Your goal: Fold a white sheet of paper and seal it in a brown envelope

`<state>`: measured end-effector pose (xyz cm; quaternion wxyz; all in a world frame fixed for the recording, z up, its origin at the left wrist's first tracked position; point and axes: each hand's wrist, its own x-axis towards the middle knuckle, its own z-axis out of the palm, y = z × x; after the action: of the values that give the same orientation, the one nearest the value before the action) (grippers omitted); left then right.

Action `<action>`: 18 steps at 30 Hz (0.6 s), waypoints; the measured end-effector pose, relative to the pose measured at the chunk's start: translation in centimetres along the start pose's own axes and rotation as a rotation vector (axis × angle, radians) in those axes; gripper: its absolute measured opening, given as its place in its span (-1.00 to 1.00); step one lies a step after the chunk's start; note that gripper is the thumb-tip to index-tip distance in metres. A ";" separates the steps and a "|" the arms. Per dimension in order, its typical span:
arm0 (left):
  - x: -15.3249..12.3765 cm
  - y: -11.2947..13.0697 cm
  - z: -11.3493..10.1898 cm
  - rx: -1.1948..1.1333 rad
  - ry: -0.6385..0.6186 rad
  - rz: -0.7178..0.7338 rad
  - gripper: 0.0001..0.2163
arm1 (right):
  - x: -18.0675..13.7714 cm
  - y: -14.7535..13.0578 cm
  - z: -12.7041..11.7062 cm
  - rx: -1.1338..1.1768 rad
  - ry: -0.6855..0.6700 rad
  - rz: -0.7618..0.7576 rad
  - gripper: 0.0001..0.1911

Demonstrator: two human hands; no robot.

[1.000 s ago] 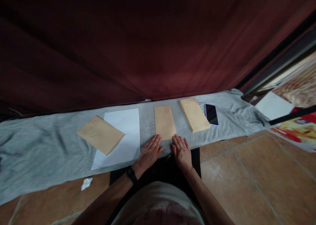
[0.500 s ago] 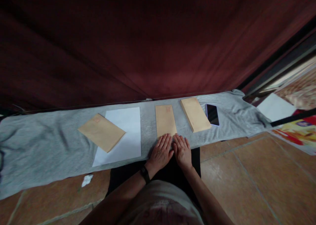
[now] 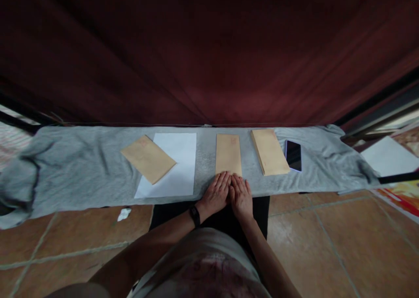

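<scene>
On a long gray cloth (image 3: pixel 75 171), one brown envelope (image 3: pixel 228 152) lies in the middle.
From left to right come a tilted envelope (image 3: pixel 148 159) partly on white paper (image 3: pixel 183 171), the brown envelope, a fat stack (image 3: pixel 270 152) and a phone (image 3: pixel 296 156), with a dark red curtain (image 3: pixel 209 62) behind and brown floor tiles (image 3: pixel 294 232) below; the left hand (image 3: pixel 216 191) lies flat beside the right hand (image 3: pixel 241 197), straight fingers on the brown envelope's near end, gripping nothing.
</scene>
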<state>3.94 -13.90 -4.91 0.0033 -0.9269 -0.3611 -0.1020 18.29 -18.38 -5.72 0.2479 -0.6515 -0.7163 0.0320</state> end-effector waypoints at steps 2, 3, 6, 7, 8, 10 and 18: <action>-0.1 -0.1 0.1 -0.003 -0.008 -0.004 -0.36 | -0.2 0.1 0.1 -0.031 0.013 -0.007 -0.52; -0.1 -0.1 0.1 -0.005 -0.013 -0.003 -0.35 | -0.2 0.2 0.1 -0.045 0.017 -0.009 -0.52; -0.1 -0.1 0.1 -0.014 -0.020 -0.002 -0.35 | -0.4 0.3 0.2 -0.073 0.025 -0.003 -0.52; -0.1 -0.1 0.1 -0.018 -0.021 -0.003 -0.35 | -0.4 0.4 0.2 -0.078 0.028 0.001 -0.52; -0.1 -0.1 0.0 -0.022 -0.020 -0.005 -0.35 | -0.4 0.4 0.2 -0.081 0.029 0.005 -0.52; -0.1 -0.1 -0.1 -0.027 -0.017 -0.014 -0.35 | -0.4 0.4 0.2 -0.083 0.026 0.011 -0.51; -0.8 -0.8 -0.8 -0.003 -0.035 -0.054 -0.32 | -0.2 0.3 0.0 -0.094 0.020 0.019 -0.53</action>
<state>2.71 -13.90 -4.32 -0.0070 -0.9184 -0.3860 -0.0863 18.62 -18.54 -5.88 0.2239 -0.6694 -0.7084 -0.0059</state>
